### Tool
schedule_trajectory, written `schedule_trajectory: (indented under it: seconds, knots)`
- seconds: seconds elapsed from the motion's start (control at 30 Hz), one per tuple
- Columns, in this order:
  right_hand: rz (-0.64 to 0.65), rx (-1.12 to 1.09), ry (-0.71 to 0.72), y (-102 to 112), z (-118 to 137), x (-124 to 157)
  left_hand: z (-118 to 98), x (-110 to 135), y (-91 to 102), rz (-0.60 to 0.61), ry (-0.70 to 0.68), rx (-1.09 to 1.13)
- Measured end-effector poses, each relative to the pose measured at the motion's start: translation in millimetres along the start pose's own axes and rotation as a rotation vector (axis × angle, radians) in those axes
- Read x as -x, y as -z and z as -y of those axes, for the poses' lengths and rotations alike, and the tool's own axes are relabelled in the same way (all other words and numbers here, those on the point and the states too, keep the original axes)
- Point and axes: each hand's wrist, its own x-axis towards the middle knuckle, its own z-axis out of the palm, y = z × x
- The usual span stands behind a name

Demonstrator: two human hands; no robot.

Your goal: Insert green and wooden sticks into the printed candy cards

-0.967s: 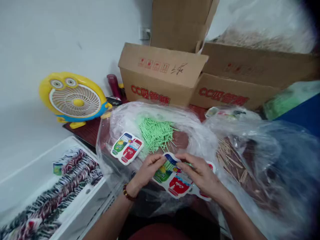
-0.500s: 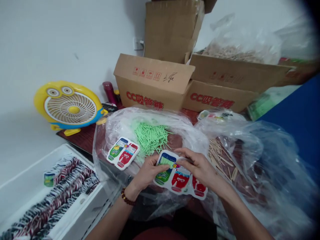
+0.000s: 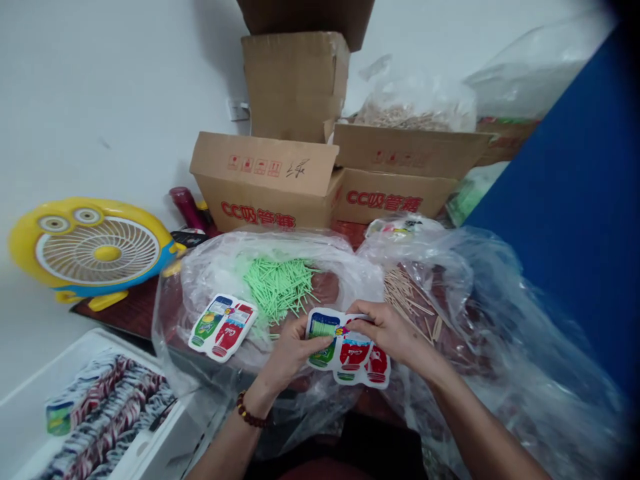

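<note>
My left hand (image 3: 289, 350) pinches the left edge of a white-rimmed packet (image 3: 353, 352) printed with a green Sprite jar and a red Cola jar. Thin green sticks show in its Sprite half. Fingers of my right hand (image 3: 390, 330) close on the same packet's upper right, covering part of it. Behind and below it, a second packet (image 3: 377, 370) of the same kind sticks out; what supports it is hidden. Beyond my hands lies a heap of green sticks (image 3: 277, 287) on clear plastic, with tan sticks (image 3: 403, 293) to the right. Another packet (image 3: 223, 328) lies left of the green heap.
A white bin (image 3: 87, 340) at lower left holds rows of packets. A yellow fan (image 3: 107, 253) stands at the table's left. Cardboard boxes (image 3: 265, 177) line the back. Crumpled clear plastic (image 3: 500, 393) spreads at right, by a blue panel (image 3: 555, 240).
The camera view has shifted, so most of the scene sits further left. The second packet now shows more below the held one. Both hands keep their grip on the front packet.
</note>
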Motion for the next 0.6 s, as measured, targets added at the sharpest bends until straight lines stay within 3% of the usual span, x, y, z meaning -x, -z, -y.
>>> schedule_trajectory:
  seconds: [0.1, 0.27, 0.43, 0.6]
  knots:
    - [-0.046, -0.029, 0.024, 0, 0, 11, -2, -2, -17.0, 0.001, -0.008, -0.041]
    - [-0.133, -0.131, 0.004, -6, -7, 39, 13, 0, -48.0, -0.067, -0.086, -0.315]
    - [-0.200, -0.348, -0.113, -13, -27, 79, 38, 5, -71.2, 0.044, 0.016, -0.364]
    - [-0.332, -0.619, -0.223, -10, -44, 117, 59, 0, -91.5, 0.104, 0.014, -0.544]
